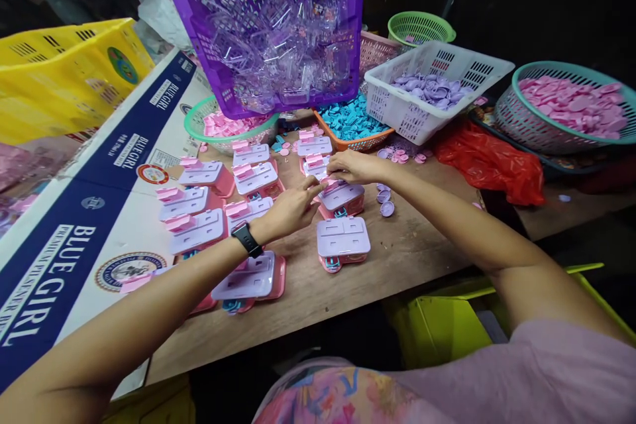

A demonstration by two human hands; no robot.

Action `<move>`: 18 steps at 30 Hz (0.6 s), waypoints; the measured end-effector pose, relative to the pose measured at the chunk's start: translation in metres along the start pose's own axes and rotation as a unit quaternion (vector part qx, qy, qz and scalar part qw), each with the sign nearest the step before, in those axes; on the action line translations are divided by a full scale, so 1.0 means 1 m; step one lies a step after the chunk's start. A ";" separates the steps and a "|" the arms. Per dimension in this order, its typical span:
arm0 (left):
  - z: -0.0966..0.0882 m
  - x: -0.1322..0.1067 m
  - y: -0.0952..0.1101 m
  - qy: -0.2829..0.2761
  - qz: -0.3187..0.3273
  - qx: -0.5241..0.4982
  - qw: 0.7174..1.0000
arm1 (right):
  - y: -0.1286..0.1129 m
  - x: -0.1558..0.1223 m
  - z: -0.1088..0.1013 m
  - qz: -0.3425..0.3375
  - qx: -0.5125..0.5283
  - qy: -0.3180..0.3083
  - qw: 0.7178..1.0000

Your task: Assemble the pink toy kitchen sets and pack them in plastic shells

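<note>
My left hand [294,209], with a black watch on its wrist, reaches in from the left. My right hand [352,167] comes from the right, and the fingertips of both meet at a small pink plastic piece [334,185]. That piece sits at the back of the lilac lid of a small pink plastic case [342,197]; my fingers partly hide it. Both hands are closed with their fingers bunched around it. Nearer to me stands another lilac-topped case [344,237] with slots and no pink piece on it. To the left, several cases [256,177] carry raised pink pieces.
A purple basket [298,103] of clear plastic parts stands at the back. Beside it are an orange basket [355,139] of blue parts, a white basket [397,106] of lilac parts and a teal basket [517,112] of pink parts. Small lilac round pieces [386,209] lie right of my hands.
</note>
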State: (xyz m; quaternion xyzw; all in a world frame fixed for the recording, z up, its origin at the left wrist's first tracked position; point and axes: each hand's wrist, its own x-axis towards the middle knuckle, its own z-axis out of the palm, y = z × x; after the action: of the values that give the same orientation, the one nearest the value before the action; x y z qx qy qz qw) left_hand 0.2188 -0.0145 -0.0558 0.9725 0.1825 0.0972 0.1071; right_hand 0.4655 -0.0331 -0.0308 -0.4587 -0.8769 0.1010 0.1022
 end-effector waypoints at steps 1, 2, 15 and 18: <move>-0.001 0.000 0.002 -0.006 -0.001 0.007 1.000 | 0.001 0.000 0.001 -0.001 -0.003 0.006 1.000; -0.001 0.001 0.003 -0.013 -0.002 0.015 1.000 | 0.002 -0.001 0.003 -0.002 -0.006 0.013 1.000; -0.010 0.013 0.002 -0.027 -0.014 -0.045 0.999 | -0.013 -0.019 0.039 0.087 0.041 0.160 0.982; -0.019 0.013 0.008 0.066 -0.093 -0.245 0.963 | -0.030 -0.028 0.036 0.129 0.074 0.221 0.964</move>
State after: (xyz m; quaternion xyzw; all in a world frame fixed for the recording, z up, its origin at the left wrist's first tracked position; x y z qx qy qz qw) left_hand 0.2296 -0.0137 -0.0339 0.8867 0.2494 0.1921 0.3385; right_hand 0.4477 -0.0765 -0.0595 -0.5701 -0.7561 0.0740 0.3128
